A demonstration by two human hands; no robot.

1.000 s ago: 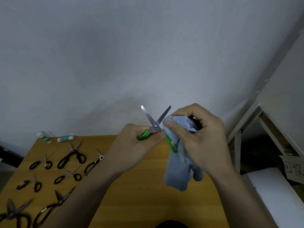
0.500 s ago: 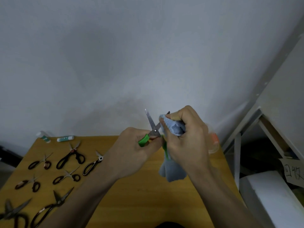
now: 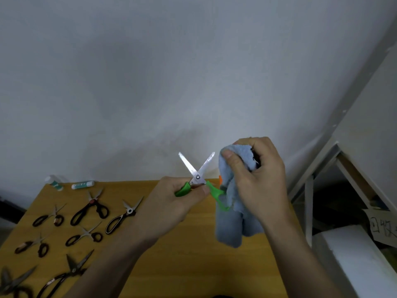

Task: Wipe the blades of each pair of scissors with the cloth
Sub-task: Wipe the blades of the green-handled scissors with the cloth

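Since the frame half a second back, the right hand (image 3: 255, 179) has drawn the blue cloth (image 3: 234, 214) off the blades to the right, so both blades of the green-handled scissors (image 3: 198, 178) now show bare and spread in an X, where the cloth then covered one of them. Thumb and curled fingers of that right hand grasp the bunched top of the cloth, and the rest of it hangs down toward the wooden table (image 3: 193, 265). The cloth sits just right of the blades and does not touch them, though its hanging part lies against the right green handle loop. The left hand (image 3: 171, 203) grips the left green handle, fingers curled round it, holding the scissors above the table's far edge with the tips pointing up at the pale wall (image 3: 171, 72).

On the left part of the table lie several dark-handled scissors: a large black pair (image 3: 90, 208) near the far edge, a black-and-white pair (image 3: 122, 216) to its right, a small pair (image 3: 50, 217) to its left, another small pair (image 3: 84, 235) nearer, and more toward the near left corner, blurred. 2 glue sticks (image 3: 82, 185) lie at the far left edge. A small orange thing (image 3: 220, 179) peeps out beside the cloth; what it is cannot be told. White shelving (image 3: 322, 164) stands right of the table.
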